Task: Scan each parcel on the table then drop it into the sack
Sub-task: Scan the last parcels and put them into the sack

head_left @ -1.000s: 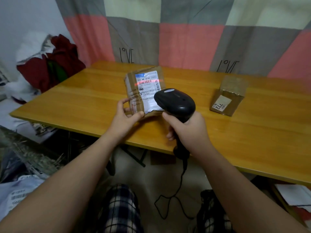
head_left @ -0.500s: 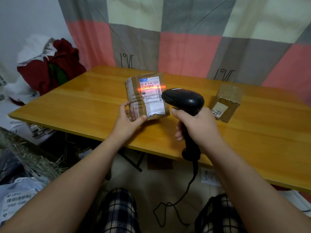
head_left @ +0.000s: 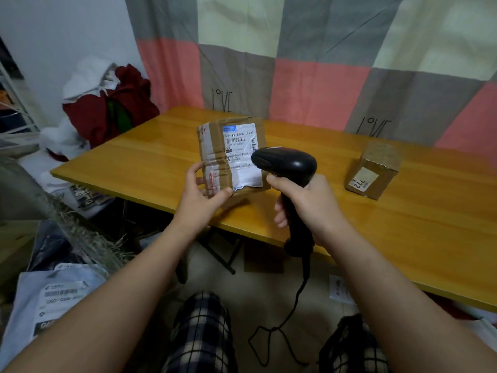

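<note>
My left hand (head_left: 200, 196) grips the lower left corner of a taped cardboard parcel (head_left: 215, 154) and holds it upright above the wooden table (head_left: 150, 162), its white shipping label facing me. My right hand (head_left: 309, 203) grips the handle of a black barcode scanner (head_left: 285, 164), whose head points at the label from the right. No red scan line shows on the label. A second, smaller cardboard parcel (head_left: 373, 170) marked 772 lies on the table to the right. Grey mailer bags (head_left: 51, 297) lie in a heap at the lower left.
The scanner's black cable (head_left: 293, 305) hangs down between my knees. A patchwork cloth (head_left: 309, 63) hangs behind the table. Red and white clothes (head_left: 107, 103) are piled at the table's left end. Papers lie on the floor under the table.
The red scan line that lay across the label's barcode has gone out. The parcel and scanner have stayed almost where they were.
</note>
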